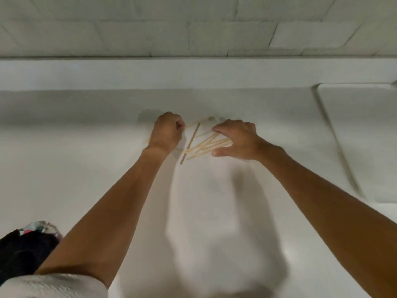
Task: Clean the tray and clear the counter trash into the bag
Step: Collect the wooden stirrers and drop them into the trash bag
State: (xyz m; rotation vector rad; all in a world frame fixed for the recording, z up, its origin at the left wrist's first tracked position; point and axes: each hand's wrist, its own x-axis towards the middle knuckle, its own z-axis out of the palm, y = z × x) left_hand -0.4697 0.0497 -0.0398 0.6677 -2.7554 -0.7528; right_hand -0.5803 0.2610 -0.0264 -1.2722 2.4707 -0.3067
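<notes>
Several thin wooden stir sticks (204, 145) lie scattered on the white counter (86, 147) between my hands. My left hand (166, 132) is curled into a fist at the sticks' left end, fingers pinched on one or two of them. My right hand (236, 138) lies flat over the right ends of the sticks, fingers spread and thumb low. A black bag (23, 252) with colourful trash showing at its mouth sits at the bottom left edge. The white tray (365, 136) rests on the counter at the right.
A raised white ledge (193, 74) and a tiled wall (193, 26) run along the back of the counter. A white sleeve (53, 284) fills the bottom left corner.
</notes>
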